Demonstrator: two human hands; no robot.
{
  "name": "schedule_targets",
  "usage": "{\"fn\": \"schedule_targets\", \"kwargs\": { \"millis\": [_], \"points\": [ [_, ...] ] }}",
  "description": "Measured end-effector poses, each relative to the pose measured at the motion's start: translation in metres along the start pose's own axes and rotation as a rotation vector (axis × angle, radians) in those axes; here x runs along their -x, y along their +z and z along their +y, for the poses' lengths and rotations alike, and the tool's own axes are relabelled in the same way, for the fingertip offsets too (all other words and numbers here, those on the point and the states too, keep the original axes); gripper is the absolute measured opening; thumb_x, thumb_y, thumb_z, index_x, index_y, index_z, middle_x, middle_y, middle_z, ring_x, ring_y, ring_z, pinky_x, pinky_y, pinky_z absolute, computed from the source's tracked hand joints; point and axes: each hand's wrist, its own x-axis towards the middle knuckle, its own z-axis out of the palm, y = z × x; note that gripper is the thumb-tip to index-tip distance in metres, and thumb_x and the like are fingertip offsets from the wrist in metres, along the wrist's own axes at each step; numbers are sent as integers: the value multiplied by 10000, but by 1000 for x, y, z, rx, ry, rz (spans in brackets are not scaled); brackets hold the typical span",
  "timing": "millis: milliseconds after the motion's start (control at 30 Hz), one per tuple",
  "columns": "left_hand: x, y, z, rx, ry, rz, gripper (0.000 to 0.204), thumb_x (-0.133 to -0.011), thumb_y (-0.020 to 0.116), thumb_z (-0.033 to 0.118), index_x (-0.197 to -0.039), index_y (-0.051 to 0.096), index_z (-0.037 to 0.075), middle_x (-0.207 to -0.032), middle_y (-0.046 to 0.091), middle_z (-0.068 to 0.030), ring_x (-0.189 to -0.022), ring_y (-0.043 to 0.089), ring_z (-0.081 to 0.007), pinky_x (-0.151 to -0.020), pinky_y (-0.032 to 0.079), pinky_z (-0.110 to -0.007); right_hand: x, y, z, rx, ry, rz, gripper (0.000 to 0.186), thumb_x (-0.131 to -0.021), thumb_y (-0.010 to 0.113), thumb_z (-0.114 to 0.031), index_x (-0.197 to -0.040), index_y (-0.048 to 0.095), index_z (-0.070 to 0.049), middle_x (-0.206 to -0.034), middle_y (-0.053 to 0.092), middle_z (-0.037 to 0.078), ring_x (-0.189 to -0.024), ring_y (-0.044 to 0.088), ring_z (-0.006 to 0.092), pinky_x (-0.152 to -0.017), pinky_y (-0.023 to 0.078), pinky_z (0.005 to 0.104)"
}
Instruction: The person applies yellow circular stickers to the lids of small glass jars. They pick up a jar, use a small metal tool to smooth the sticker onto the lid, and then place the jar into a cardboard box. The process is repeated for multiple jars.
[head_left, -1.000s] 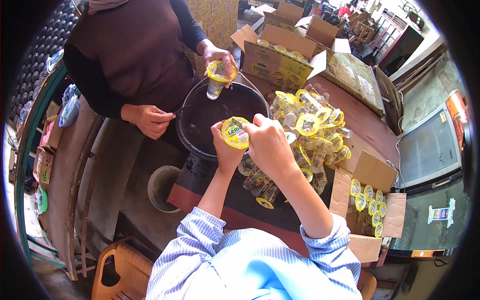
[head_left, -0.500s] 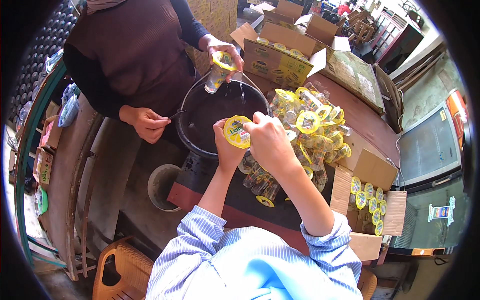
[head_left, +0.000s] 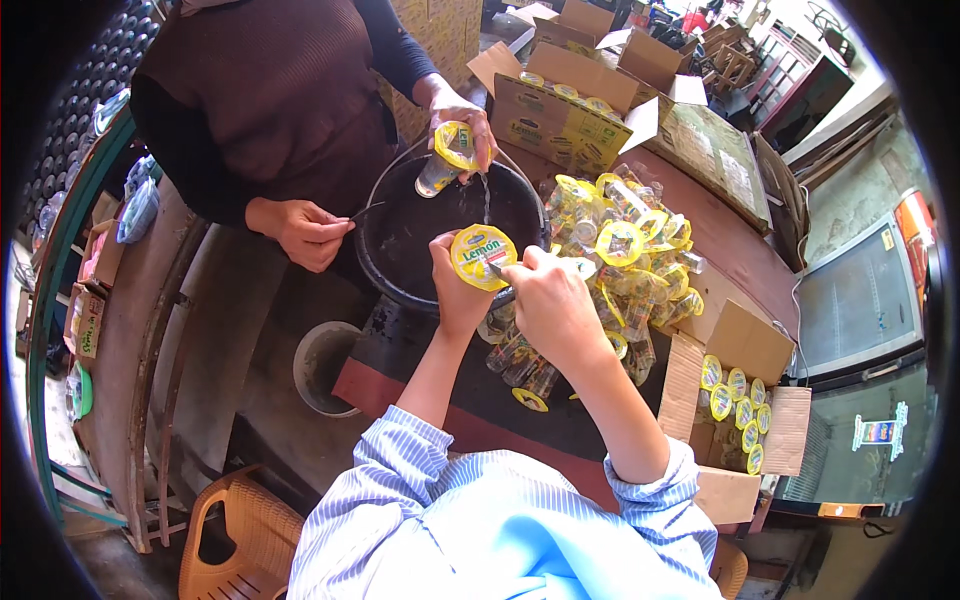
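Observation:
My left hand [head_left: 462, 305] is closed round a sealed plastic drink cup [head_left: 480, 245], its yellow-and-white lid facing up. My right hand [head_left: 562, 305] pinches a small pointed blade [head_left: 496, 270], whose dark tip rests at the lid's surface; its handle is hidden in my fingers. Both hands are at the near rim of a black bucket [head_left: 400, 297]. Across it, a co-worker's hand [head_left: 465, 125] tilts another yellow-lidded cup [head_left: 437, 175], and a thin stream of liquid falls into the bucket. The co-worker's other hand [head_left: 305, 232] holds a thin dark tool [head_left: 368, 210].
Right of the bucket lies a heap of yellow-lidded cups [head_left: 620, 245]. An open carton [head_left: 735, 330] of cups stands at the right, another printed carton [head_left: 560, 125] behind the heap. A grey pail [head_left: 322, 368] is at lower left, near an orange-brown chair [head_left: 245, 520].
My right hand has drawn slightly down and right, so the blade's tip shows on the lid. The co-worker's cup has come a little lower, and a liquid stream falls beside it.

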Motion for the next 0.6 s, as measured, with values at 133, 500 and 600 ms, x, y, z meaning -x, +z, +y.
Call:
{"fn": "schedule_targets", "kwargs": {
  "millis": [133,500,600],
  "points": [
    [-3,-1,1,-4,-32,-4,662,-502,807,101,-975,356,-2,-884,535,-112,-816,558,-169,-714,459,-274,-3,-16,5,-62,7,-17,197,-681,502,12,-843,611,-16,-721,498,137,-707,526,294,-660,419,374],
    [-47,-36,-2,-94,-36,-357,690,-478,835,212,-972,394,19,-884,568,-84,-828,570,-147,-728,465,-257,-41,-18,50,-423,-234,238,198,-687,563,23,-858,610,-68,-678,519,94,-620,516,264,-576,432,353],
    [-57,-46,-2,-53,-36,-425,684,-493,829,180,-993,394,14,-903,563,-77,-840,563,-134,-746,461,-249,-46,-6,50,-405,-373,247,296,-669,575,56,-924,608,-90,-667,499,80,-588,514,216,-520,419,307]
  ]
}}
